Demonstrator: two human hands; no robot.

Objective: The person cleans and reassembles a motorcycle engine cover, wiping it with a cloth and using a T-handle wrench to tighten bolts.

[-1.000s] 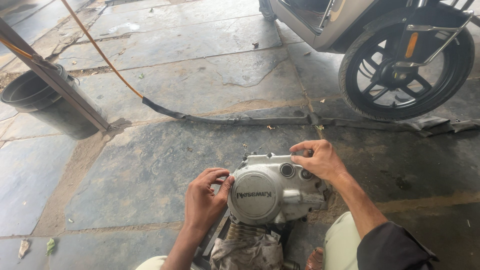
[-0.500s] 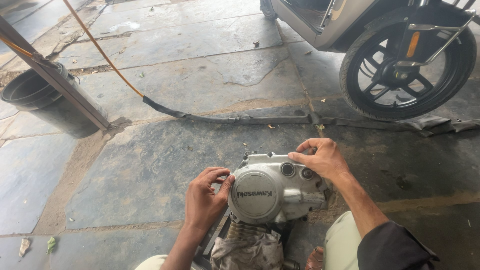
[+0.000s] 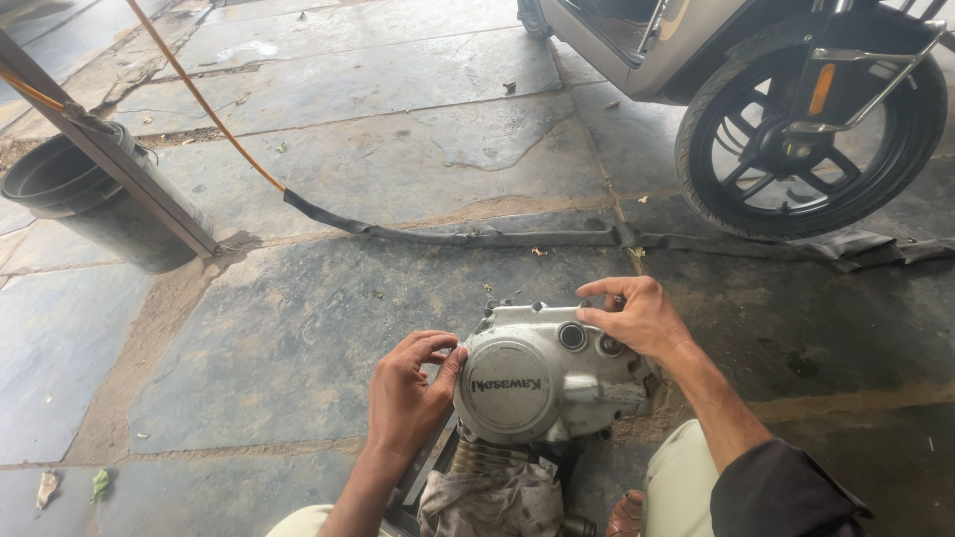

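Note:
A silver motorcycle engine cover (image 3: pixel 542 383) with a round bulge sits upright on an engine between my knees. My left hand (image 3: pixel 408 393) presses against its left edge, thumb and fingers curled at the rim. My right hand (image 3: pixel 637 316) rests on its top right corner, fingertips beside two small round ports. Below the cover, the engine's fins are wrapped in a dirty grey rag (image 3: pixel 492 497).
A scooter's rear wheel (image 3: pixel 806 129) and grey body stand at the top right. A flat black strap (image 3: pixel 557 237) joined to an orange hose (image 3: pixel 199 94) crosses the stone floor. A black bucket (image 3: pixel 85 204) behind a slanted metal bar sits far left.
My right hand has shifted slightly on the cover's top right corner. My left hand stays at the left edge. The view has barely moved.

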